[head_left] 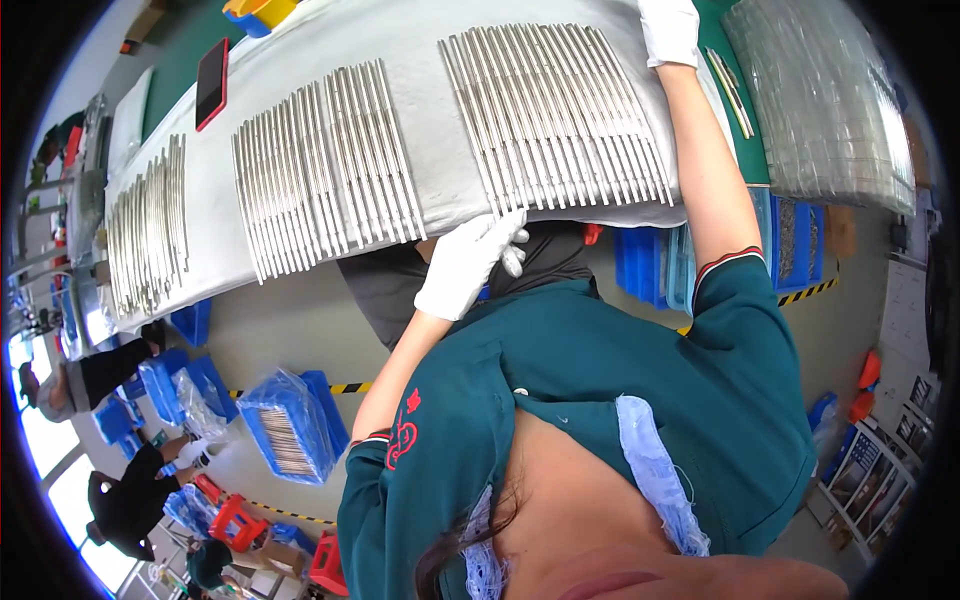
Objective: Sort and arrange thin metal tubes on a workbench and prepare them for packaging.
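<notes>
On the white sheet over the table (pixel 430 130) lie thin silvery metal rods in groups. The nearest group (pixel 550 115) is a wide fan of rods side by side. My left hand (pixel 466 266), in a white glove, is at the table's near edge, just below that group's lower ends. Its fingers are bent and close together; anything between them is hidden. My right hand (pixel 669 32), also gloved, is stretched out past the upper right corner of the rods. The picture's top edge cuts off its fingers, so I cannot see what they hold.
More rods form a middle group (pixel 325 160) and a left group (pixel 147 225). A red-edged phone (pixel 212 84) lies at the far left. Clear plastic packaging (pixel 820 100) stands at right, beside a few slim tools (pixel 731 90). Blue bins (pixel 640 265) sit below the table; people are behind at left.
</notes>
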A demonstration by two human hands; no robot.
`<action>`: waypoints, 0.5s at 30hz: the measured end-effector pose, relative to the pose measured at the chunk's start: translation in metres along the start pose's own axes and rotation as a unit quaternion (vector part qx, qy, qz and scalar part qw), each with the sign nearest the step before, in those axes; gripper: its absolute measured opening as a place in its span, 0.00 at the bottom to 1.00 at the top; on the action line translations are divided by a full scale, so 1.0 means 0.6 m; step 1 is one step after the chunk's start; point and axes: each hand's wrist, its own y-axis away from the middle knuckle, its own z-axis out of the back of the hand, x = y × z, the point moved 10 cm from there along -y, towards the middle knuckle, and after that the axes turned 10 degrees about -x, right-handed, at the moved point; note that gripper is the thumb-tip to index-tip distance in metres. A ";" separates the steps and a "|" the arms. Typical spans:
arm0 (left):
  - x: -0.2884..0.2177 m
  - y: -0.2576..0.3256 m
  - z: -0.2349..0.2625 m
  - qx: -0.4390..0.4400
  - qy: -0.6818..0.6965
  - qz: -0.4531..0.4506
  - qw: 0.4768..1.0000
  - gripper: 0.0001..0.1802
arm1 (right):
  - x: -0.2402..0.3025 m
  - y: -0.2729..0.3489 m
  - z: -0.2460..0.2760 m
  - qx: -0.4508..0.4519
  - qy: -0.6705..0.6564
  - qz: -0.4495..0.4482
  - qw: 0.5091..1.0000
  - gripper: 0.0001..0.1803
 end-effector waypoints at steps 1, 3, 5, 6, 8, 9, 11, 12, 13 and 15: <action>0.003 0.002 -0.003 0.008 -0.013 0.016 1.000 0.24 | -0.003 -0.001 0.003 -0.005 0.001 0.003 1.000 0.37; 0.001 0.010 -0.004 0.013 -0.027 0.033 0.999 0.24 | 0.004 0.003 -0.002 0.002 -0.013 -0.017 1.000 0.37; 0.001 0.018 -0.005 0.011 -0.020 0.060 0.998 0.23 | 0.014 0.006 -0.006 0.010 -0.027 -0.037 0.999 0.37; 0.005 0.015 -0.003 0.010 -0.021 0.060 0.998 0.23 | 0.017 0.009 -0.010 0.019 -0.040 -0.055 0.998 0.37; 0.012 0.008 -0.002 0.028 -0.014 0.043 0.999 0.22 | 0.016 0.011 -0.015 0.027 -0.052 -0.074 0.996 0.37; 0.015 0.006 -0.004 0.027 -0.014 0.043 0.999 0.22 | 0.018 0.011 -0.016 0.031 -0.036 -0.065 0.997 0.37; 0.003 0.002 -0.004 0.015 0.054 0.009 0.998 0.23 | 0.016 0.010 -0.017 0.034 -0.019 -0.056 0.998 0.37; 0.003 -0.001 -0.004 0.016 0.054 0.009 0.998 0.23 | 0.012 0.009 -0.019 0.038 -0.016 -0.050 0.998 0.37; 0.004 -0.004 -0.003 0.015 0.029 0.008 0.999 0.24 | 0.009 0.008 -0.019 0.042 -0.012 -0.045 0.998 0.37; 0.005 -0.006 -0.005 0.012 0.005 0.007 1.000 0.24 | 0.017 0.011 -0.021 0.053 0.013 -0.013 0.998 0.37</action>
